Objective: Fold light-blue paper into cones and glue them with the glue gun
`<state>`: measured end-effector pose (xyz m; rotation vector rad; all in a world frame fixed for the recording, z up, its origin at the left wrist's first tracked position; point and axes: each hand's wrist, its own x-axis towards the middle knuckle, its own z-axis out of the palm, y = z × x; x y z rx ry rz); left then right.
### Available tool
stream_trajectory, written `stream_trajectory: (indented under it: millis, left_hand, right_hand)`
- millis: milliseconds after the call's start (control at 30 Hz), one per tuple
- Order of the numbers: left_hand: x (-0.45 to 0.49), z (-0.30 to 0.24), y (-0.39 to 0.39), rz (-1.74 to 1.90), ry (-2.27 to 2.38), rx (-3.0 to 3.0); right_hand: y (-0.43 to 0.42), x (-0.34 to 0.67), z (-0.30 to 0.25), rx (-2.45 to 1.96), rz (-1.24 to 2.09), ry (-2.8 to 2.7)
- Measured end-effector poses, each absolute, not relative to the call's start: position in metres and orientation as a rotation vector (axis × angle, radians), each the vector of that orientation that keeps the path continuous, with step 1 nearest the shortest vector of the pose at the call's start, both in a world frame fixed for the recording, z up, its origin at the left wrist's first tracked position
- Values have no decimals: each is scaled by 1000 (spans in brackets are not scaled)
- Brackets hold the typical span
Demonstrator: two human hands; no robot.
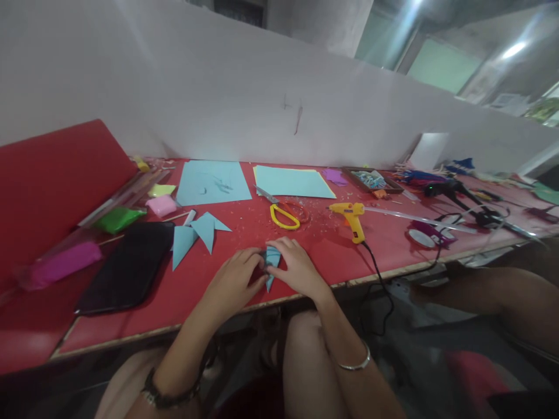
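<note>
Both my hands press on a small folded piece of light blue paper (272, 259) near the front edge of the red table (384, 247). My left hand (236, 278) pinches its left side with curled fingers. My right hand (297, 266) covers its right side, fingers bent over the paper. A pointed tip of the paper sticks out below between the hands. Two other folded blue paper shapes (194, 233) lie just to the left of the hands.
Two blue paper sheets (213, 181) (292, 181) lie at the back, with yellow-handled scissors (283, 213) and a yellow glue gun (353, 217) and its cord to the right. A black pouch (127, 267), coloured packets and a tray (371, 179) also sit on the table. Another person's leg (502, 291) is at right.
</note>
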<state>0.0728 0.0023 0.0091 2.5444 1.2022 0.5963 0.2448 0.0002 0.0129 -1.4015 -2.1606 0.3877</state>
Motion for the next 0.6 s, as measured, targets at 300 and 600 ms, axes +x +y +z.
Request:
stream_trajectory:
  millis: [300, 600]
  left_hand:
    - [82, 15, -2, 649, 1337, 2475]
    - [79, 20, -3, 806, 1299, 2270]
  right_hand:
    - [2, 241, 7, -1486, 310, -2081]
    - [-4, 239, 18, -1220, 484, -1576]
